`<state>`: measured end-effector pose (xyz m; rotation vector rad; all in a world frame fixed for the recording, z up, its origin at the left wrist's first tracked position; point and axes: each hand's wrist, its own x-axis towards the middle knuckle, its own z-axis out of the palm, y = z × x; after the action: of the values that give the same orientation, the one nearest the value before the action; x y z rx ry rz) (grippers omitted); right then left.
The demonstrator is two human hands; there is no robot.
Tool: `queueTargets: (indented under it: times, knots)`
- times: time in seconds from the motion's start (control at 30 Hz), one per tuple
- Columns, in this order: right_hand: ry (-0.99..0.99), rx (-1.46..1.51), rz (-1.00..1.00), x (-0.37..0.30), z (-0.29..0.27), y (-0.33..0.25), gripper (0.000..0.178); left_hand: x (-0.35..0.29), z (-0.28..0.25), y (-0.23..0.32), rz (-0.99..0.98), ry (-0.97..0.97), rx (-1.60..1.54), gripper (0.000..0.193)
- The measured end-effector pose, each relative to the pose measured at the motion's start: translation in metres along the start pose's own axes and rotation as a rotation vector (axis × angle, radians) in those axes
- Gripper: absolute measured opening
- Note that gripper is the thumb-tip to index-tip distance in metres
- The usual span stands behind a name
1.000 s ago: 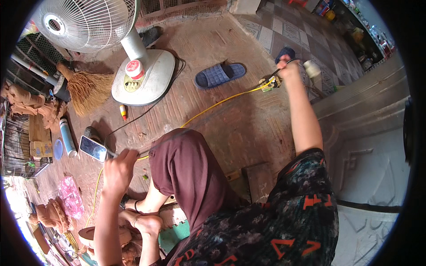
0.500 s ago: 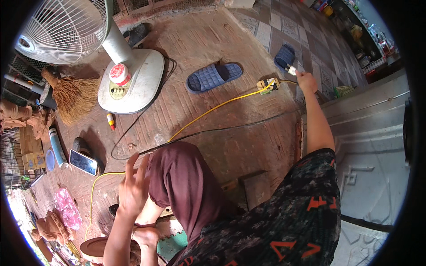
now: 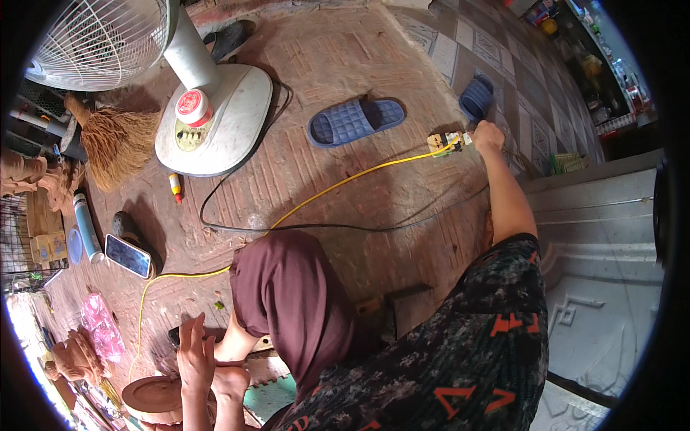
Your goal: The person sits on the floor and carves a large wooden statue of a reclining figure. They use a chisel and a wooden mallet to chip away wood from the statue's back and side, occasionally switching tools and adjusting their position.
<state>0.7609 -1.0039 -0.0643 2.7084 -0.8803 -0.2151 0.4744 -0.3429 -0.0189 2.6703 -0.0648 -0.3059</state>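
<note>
My right hand [image 3: 490, 139], its arm stretched far out to the right, is closed on a white plug [image 3: 468, 138]. The plug is up against the right end of a small power socket block [image 3: 440, 144]; whether its prongs are inside cannot be seen. A yellow cable [image 3: 346, 181] runs from the block across the floor toward my knee. My left hand [image 3: 195, 359] is raised above my bare foot, holding nothing, fingers stretched out. Close to it lies a round wooden disc [image 3: 153, 399].
A white standing fan [image 3: 241, 97] with a red-and-white tub [image 3: 192, 108] on its base stands far left. Blue slippers [image 3: 354, 122] lie ahead. A straw broom [image 3: 118, 144], a phone [image 3: 129, 256] and a pink plastic bag [image 3: 103, 327] are leftward. A grey metal door [image 3: 596, 287] stands right.
My right hand has brought the plug down and slightly left to the socket block. My left hand has lowered from beside my knee toward my foot. The view has shifted slightly.
</note>
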Motion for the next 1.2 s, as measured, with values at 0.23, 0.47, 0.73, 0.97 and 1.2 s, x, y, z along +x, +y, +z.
queueTargets:
  times: [0.23, 0.47, 0.73, 0.97, 1.2]
  knots:
    - [0.024, -0.007, -0.042, 0.0, 0.0, -0.012, 0.035, 0.002, 0.003, -0.004, -0.014, -0.078, 0.009, 0.047]
    - [-0.002, 0.001, -0.025, 0.007, 0.025, -0.015, 0.026, 0.012, 0.001, 0.001, 0.038, -0.088, 0.012, 0.044]
    - [0.062, 0.192, 0.015, 0.022, 0.061, 0.03, 0.042, 0.012, -0.01, -0.005, 0.06, -0.062, 0.01, 0.04]
    - [0.868, 0.434, -0.463, -0.052, -0.024, -0.079, 0.031, -0.094, -0.007, -0.04, -0.139, -0.054, 0.058, 0.036]
    - [0.348, 0.854, -1.548, -0.244, -0.021, -0.439, 0.056, -0.133, 0.007, -0.058, -0.238, -0.014, 0.036, 0.032]
